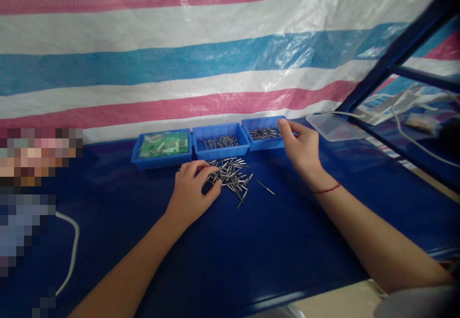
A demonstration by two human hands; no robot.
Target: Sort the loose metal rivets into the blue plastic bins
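Observation:
A loose pile of blind rivets [232, 174] lies on the dark blue tabletop [230, 251]. My left hand [194, 188] is at the pile's left edge, fingers curved and thumb apart, its fingertips touching or just over the rivets. One single rivet [266, 187] lies to the right of the pile. Over the front right corner of the right blue bin [266, 144] is my right hand [304, 148], thumb and fingers closed together; what they hold, if anything, is hidden. That bin and the middle blue bin [221, 154] both contain small metal pieces like rivets.
The left blue bin [161, 163] holds a green plastic bag [161, 144] with metal pieces. A clear plastic lid or tray [334, 127] lies at the back right, near a blue metal frame [381, 81]. Striped sheeting [179, 69] hangs behind. A white cable [76, 241] curves at left, beside a pixelated area.

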